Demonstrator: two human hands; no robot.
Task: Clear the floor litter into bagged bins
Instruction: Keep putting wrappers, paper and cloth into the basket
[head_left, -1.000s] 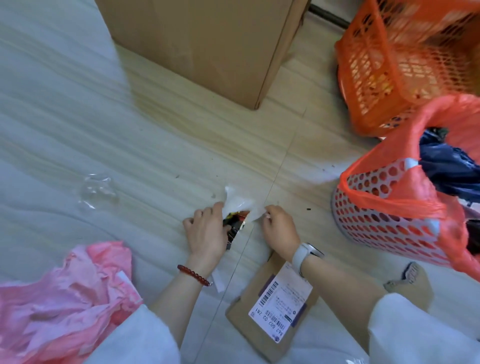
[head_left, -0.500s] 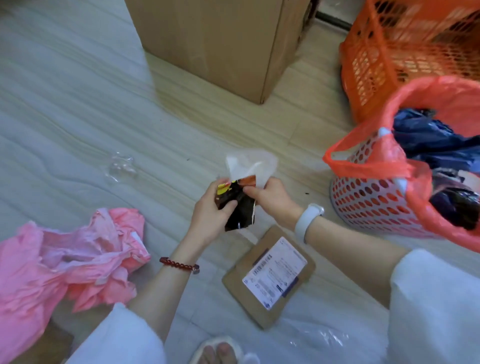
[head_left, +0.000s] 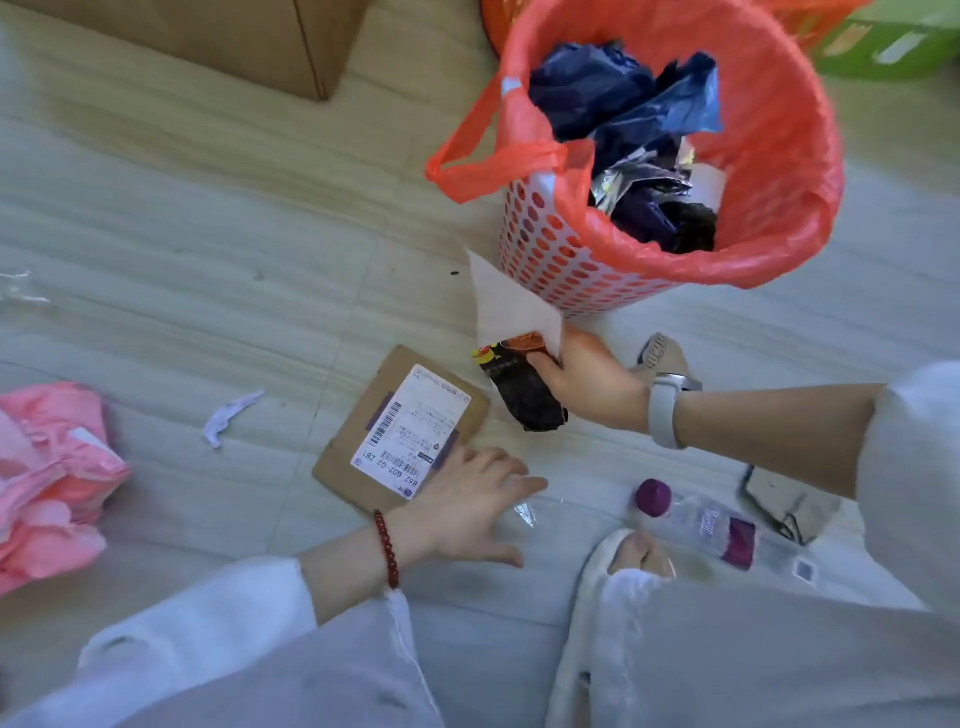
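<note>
My right hand (head_left: 587, 382) grips a black snack wrapper (head_left: 522, 387) together with a white tissue (head_left: 506, 306), just below and left of the white perforated bin (head_left: 550, 260). An orange bag (head_left: 779, 171) lines that bin, and dark blue and black plastic waste lies inside. My left hand (head_left: 470, 501) hovers with spread fingers over the near corner of a flat cardboard mailer (head_left: 400, 431) with a white shipping label. A clear plastic scrap (head_left: 524, 514) lies by its fingertips.
A crushed clear bottle (head_left: 696, 525) with a purple cap lies by my slippered foot (head_left: 613, 566). Pink plastic bags (head_left: 47, 478) heap at the left. A white paper scrap (head_left: 226, 415) lies on the floor. A large cardboard box (head_left: 218, 36) stands at the back left.
My left hand let go of the wrapper and dropped toward the cardboard mailer. My right hand carried wrapper and tissue rightward, close to the orange-lined bin. The view swung right.
</note>
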